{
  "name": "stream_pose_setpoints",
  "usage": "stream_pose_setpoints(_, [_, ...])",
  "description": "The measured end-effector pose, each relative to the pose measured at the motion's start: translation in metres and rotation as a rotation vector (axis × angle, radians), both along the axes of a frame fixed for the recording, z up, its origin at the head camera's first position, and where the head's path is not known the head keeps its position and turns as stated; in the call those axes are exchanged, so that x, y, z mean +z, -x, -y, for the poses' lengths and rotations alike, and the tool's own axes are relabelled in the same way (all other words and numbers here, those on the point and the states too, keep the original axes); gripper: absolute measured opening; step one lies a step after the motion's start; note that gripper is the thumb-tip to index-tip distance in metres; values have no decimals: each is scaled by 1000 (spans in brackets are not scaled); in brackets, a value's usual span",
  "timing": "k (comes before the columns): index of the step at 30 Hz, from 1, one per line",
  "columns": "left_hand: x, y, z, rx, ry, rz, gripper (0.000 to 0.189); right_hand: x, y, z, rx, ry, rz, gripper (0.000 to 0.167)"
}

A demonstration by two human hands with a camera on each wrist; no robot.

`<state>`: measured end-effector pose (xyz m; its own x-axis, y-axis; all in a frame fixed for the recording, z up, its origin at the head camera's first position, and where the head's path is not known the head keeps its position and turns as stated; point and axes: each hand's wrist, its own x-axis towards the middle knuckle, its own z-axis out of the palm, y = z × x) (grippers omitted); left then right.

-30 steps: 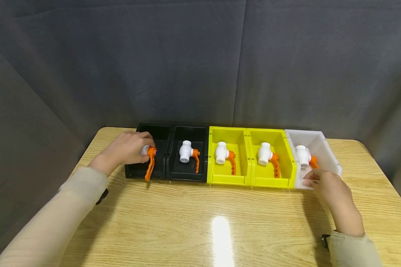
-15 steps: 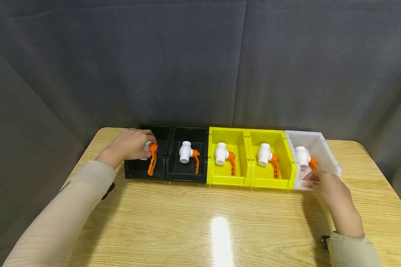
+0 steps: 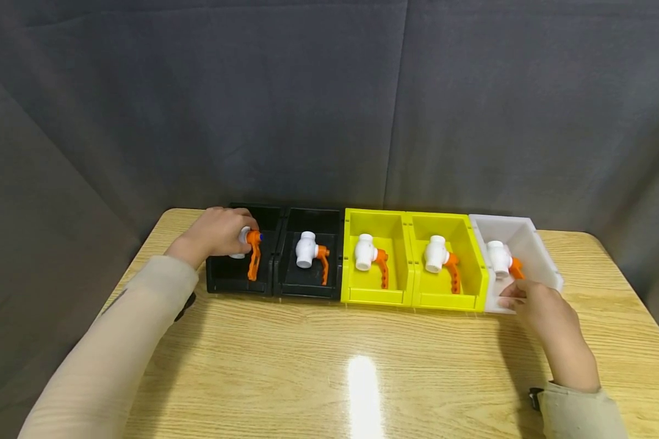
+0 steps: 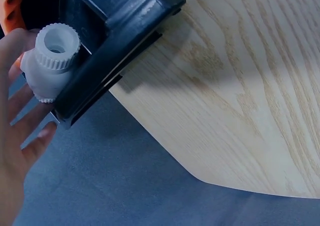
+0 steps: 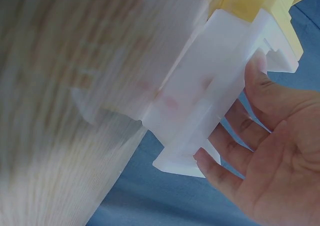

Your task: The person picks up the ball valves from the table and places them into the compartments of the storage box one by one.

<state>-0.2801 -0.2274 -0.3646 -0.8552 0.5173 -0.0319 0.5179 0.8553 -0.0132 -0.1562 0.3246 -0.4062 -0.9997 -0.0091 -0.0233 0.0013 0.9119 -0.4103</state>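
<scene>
My left hand (image 3: 214, 233) grips a white ball valve (image 4: 47, 78) with an orange lever handle (image 3: 254, 259). It holds the valve over the leftmost black bin (image 3: 240, 285), lever pointing toward me. In the left wrist view the valve's ribbed round opening faces the camera, close by the bin's wall. At the other end of the row, my right hand (image 3: 549, 311) holds the front part of the white bin (image 3: 543, 256), thumb and fingers at its wall in the right wrist view. Another white valve (image 3: 497, 257) with an orange lever lies in that bin, its lever partly hidden by this hand.
Between the hands stand a second black bin (image 3: 307, 291) and two yellow bins (image 3: 376, 297) (image 3: 445, 301), side by side. Each bears one similar valve. The row sits on a wooden table (image 3: 285, 366) before a dark grey curtain (image 3: 329, 110).
My left hand has moved a little right and back, taking the valve's lever from over the bin's front edge to farther inside. My right hand stays at the white bin.
</scene>
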Motion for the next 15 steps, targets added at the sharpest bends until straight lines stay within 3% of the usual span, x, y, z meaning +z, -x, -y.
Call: stream_pose_setpoints(15, [-5,10,-15,45,109,17,34,0,0,-1,8,-4,-1,13])
